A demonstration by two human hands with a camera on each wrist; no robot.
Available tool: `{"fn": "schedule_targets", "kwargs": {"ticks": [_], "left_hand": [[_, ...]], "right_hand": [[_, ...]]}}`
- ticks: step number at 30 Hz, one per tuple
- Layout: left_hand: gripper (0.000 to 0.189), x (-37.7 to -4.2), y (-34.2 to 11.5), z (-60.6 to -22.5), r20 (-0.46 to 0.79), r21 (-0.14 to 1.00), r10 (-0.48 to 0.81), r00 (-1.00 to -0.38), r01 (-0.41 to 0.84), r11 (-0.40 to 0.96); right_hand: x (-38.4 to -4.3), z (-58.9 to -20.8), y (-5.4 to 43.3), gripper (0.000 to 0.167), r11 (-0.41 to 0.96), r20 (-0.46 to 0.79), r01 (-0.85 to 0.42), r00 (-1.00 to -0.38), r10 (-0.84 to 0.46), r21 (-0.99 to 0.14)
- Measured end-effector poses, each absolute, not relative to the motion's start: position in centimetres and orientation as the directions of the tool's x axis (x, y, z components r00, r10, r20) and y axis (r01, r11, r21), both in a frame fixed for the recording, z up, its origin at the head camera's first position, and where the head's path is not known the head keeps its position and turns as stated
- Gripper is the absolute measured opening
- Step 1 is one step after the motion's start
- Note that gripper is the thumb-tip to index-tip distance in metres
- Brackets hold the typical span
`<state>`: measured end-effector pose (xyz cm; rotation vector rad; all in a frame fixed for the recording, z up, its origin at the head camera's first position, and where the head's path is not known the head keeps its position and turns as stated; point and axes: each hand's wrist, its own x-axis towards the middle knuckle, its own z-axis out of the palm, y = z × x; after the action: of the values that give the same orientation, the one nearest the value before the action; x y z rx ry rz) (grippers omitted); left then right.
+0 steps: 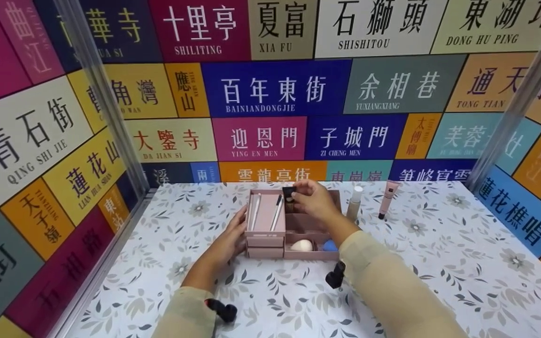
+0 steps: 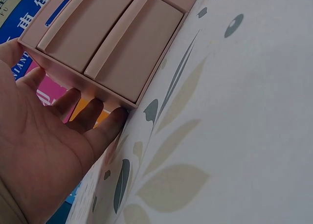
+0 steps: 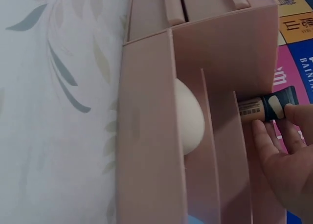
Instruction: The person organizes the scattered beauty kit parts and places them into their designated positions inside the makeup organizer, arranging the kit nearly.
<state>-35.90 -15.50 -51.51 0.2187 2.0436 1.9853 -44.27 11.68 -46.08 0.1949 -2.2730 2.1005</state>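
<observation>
A pink desk organizer with small drawers on its left stands on the table. My left hand rests its fingers along the organizer's left side; in the left wrist view the palm is spread beside the drawer fronts. With thumb and fingers, my right hand pinches a small cosmetic tube by its dark capped end, over the rear compartment. The tube's other end is hidden behind a divider in the right wrist view. A cream egg-shaped makeup sponge and a blue one lie in the front compartments.
Two slim pen-like sticks lie on the organizer's top tray. To its right stand a white-capped bottle and a pink tube with a black cap. Sign-printed walls border the floral tablecloth.
</observation>
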Motion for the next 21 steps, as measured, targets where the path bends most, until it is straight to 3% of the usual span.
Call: {"fn": "schedule_targets", "kwargs": {"ticks": [21], "left_hand": [[0.059,-35.8,-15.5,-51.3,-0.101,0.995,0.298,-0.949,-0.099,0.020]], "right_hand": [[-43.3,-45.4,12.9,0.036,0.035,0.117,-0.117,-0.993,-0.023,-0.992]]}}
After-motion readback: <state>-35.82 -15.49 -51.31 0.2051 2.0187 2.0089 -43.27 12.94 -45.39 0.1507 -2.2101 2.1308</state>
